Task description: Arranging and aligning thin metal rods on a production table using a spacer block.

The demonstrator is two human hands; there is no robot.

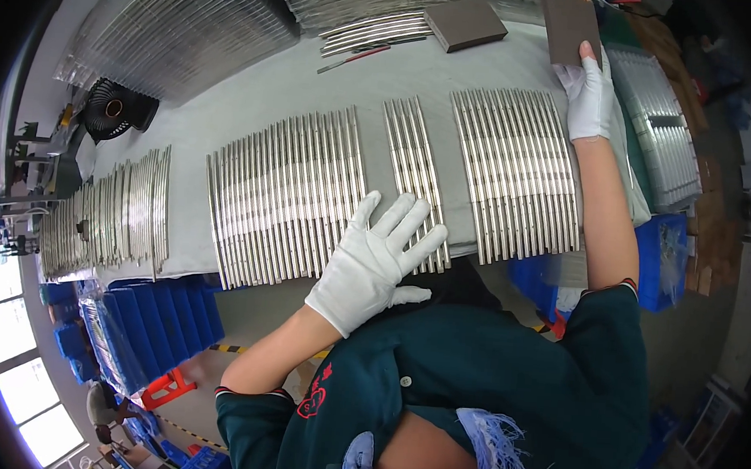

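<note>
My left hand (pixel 376 256), in a white glove, spreads its fingers over the lower end of a narrow group of shiny metal rods (pixel 413 147). Whether it presses on them is hard to make out. At the far right, my right hand (pixel 590 97), gloved with a bare thumb tip, grips a brown rectangular block (pixel 570 30). A wide group of rods (pixel 279 194) lies to the left of the narrow one. Another group of rods (pixel 517 174) lies to its right, beside my right forearm.
A second brown block (pixel 466 25) rests at the back of the pale-covered table (pixel 228 114), near a thin red-handled tool (pixel 356 59). More rods (pixel 110 214) and a black fan (pixel 117 109) are at the left. Clear-wrapped stacks (pixel 182 29) line the back; blue bins (pixel 164 316) stand below.
</note>
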